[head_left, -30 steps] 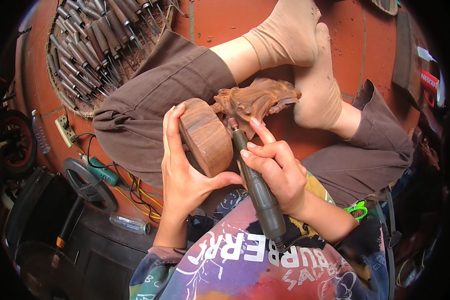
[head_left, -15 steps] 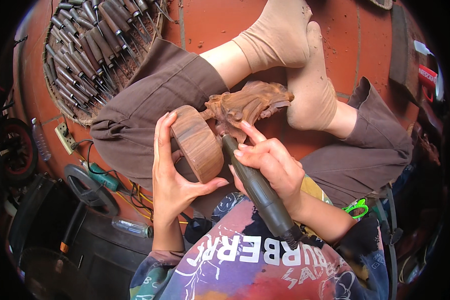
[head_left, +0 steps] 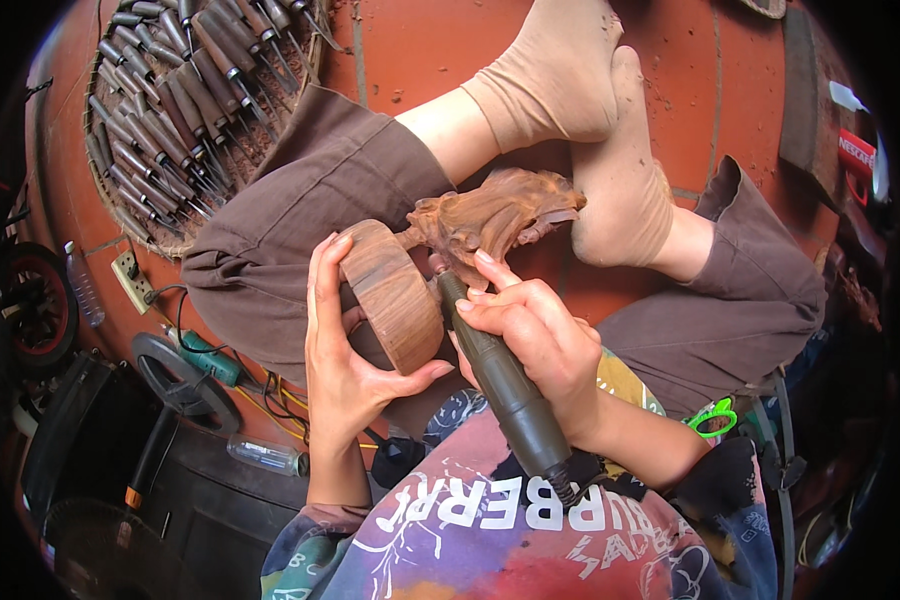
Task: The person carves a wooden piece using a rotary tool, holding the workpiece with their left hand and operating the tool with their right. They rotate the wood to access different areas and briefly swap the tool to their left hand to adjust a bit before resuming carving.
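Note:
A brown wood carving (head_left: 500, 215) lies tilted between my crossed legs, its thick round base (head_left: 400, 300) toward my left. My left hand (head_left: 345, 350) grips that base, fingers along the far rim and thumb at the near edge. Held like a pen in my right hand (head_left: 535, 340) is a dark rotary tool handpiece (head_left: 505, 375). Its reddish tip (head_left: 438, 263) is at the narrow part between base and carved figure; whether it touches the wood I cannot tell. My right index finger rests against the figure's lower part.
A round basket (head_left: 160, 240) of several wooden-handled chisels (head_left: 185, 110) stands at the far left. Along the left lie a power strip (head_left: 133, 280), cords, a green tool (head_left: 208, 358) and a plastic bottle (head_left: 265, 455). Green-handled scissors (head_left: 712, 418) are at the right. Wood chips dot the tiled floor.
The carving has shifted slightly toward me and its angle has turned a little. The handpiece and my right hand have moved slightly left, with the handpiece's rear end swung left.

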